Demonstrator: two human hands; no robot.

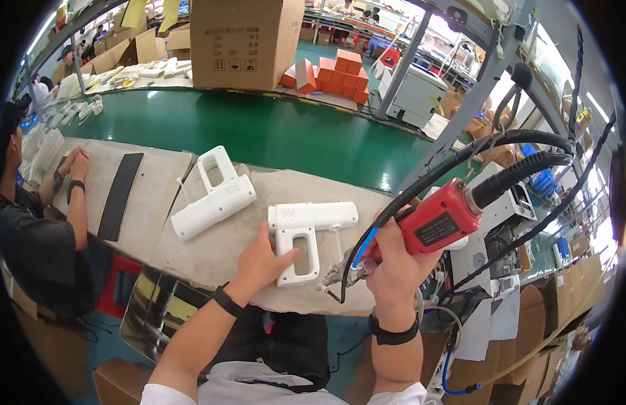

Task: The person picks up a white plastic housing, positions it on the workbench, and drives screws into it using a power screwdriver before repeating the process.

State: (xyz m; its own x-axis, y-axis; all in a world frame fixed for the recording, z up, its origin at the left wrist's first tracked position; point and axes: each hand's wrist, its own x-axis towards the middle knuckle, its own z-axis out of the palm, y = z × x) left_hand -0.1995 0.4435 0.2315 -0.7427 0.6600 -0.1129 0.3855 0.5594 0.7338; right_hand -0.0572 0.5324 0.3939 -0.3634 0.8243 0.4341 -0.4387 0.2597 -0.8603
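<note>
Left hand steadies a white pistol-shaped housing while the right brings a red power screwdriver to it

The left hand (pixel 259 260) lies open, palm pinning the white housing (pixel 305 237) flat on the grey mat (pixel 211 253), apparently so it cannot twist; the right hand (pixel 394 260), at its 3 o'clock, is wrapped tight around the red screwdriver (pixel 431 226), tip angled toward the grip; a second housing (pixel 215 196) waits at 10 o'clock

A long green conveyor belt (pixel 272 128) is seen curving across a brightly lit workshop. A large cardboard box (pixel 245 40) and stacked orange boxes (pixel 336 74) are set at its far side. A grey padded table (pixel 151 196) lies along the near edge, and metal frame posts (pixel 454 128) rise at the right.
</note>
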